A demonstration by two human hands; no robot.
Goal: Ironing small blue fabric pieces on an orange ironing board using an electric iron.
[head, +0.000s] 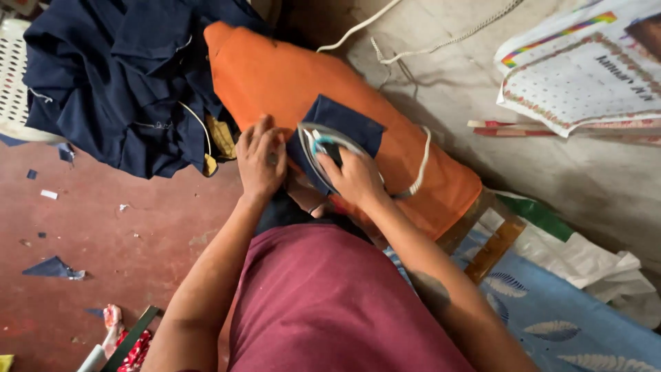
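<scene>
My right hand (354, 176) grips the handle of a silver clothes iron (318, 141) that rests on a small dark blue piece of cloth (344, 122). The cloth lies on an orange padded ironing board (289, 79). My left hand (260, 160) lies flat with fingers spread on the board and the cloth's left edge, right beside the iron. A white cord (421, 165) runs from the iron across the board's right side.
A heap of dark blue garments (117, 76) sits on a white plastic chair (14, 83) at the left. Cloth scraps (54, 269) dot the red floor. Papers (585, 69) hang on the wall at right. A blue patterned sheet (551, 317) lies lower right.
</scene>
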